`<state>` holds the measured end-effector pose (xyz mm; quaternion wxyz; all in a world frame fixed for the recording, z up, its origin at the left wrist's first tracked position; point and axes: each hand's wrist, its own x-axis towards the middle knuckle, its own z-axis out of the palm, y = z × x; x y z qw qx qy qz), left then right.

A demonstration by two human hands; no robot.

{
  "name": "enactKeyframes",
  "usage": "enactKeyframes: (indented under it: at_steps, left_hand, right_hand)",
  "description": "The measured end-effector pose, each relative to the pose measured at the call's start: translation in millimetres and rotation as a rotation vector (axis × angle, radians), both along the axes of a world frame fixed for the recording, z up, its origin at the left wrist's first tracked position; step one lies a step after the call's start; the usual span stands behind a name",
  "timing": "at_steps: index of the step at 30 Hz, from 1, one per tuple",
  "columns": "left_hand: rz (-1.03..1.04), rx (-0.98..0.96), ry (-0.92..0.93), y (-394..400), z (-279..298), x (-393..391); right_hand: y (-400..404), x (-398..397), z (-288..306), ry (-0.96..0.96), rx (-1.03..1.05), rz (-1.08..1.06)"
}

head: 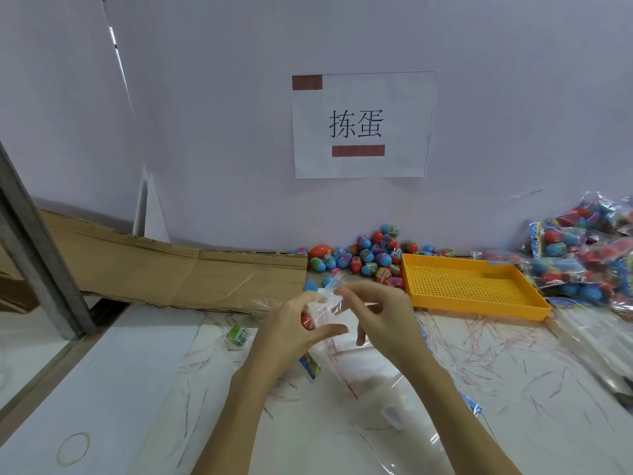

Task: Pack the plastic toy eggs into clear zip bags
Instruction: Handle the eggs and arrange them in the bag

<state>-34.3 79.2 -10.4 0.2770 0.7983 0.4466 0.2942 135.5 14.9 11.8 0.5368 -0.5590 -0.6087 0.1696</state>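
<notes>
Both hands meet above the white table (137, 371), working a clear zip bag (327, 305) between them. The left hand (291, 332) has its thumb and forefinger curled round the bag's left edge, and a red toy egg (306, 320) shows just inside the curve of those fingers, tucked against the palm (whether it already sits within the plastic I cannot tell). The right hand (380, 311) pinches the bag's upper right part between thumb and bent fingers, its remaining fingers curled loosely below. The top of the bag rises just beyond the fingertips of both hands, and a blue egg half (311, 286) lies on the table right behind it. Farther past the fingers, against the wall, sits the heap of loose toy eggs (368, 257), mostly blue and red, some with printed wrappers. To the right of the right hand's knuckles stands an orange perforated tray (472, 286), and beyond that, at the far right, a pile of filled bags (582, 255) holding eggs. To the left of the left hand's fingers lies a small green wrapped piece (237, 335), with a flattened cardboard sheet (171, 272) behind it. Below the left wrist lies a blue printed card (310, 366). Thin red strips (479, 347) are strewn over the table to the right of the wrists, and a rubber band (73, 449) rests near the bottom left. A paper sign (361, 125) hangs on the wall above.
</notes>
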Motion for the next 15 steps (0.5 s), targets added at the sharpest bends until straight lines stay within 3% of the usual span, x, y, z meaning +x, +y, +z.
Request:
enactKeyframes:
  at_steps: [3,7,11,15]
  left_hand:
    - [0.057,-0.007,-0.046,4.0,-1.6,-3.7]
    - [0.142,-0.002,-0.132,5.9,-1.2,-4.9]
    - [0.155,0.030,-0.111,7.5,-2.5,-5.3]
    - [0.152,0.065,-0.080,8.1,-5.8,-4.4]
  right_hand:
    - [12.5,15.1,12.8,0.001,0.072,-0.150]
    - [48.8,51.0,25.4,-0.220,0.012,-0.379]
    - [88.9,81.3,12.5,-0.520,-0.255,-0.316]
    - [111.2,95.8,-0.4,-0.668,-0.403,-0.298]
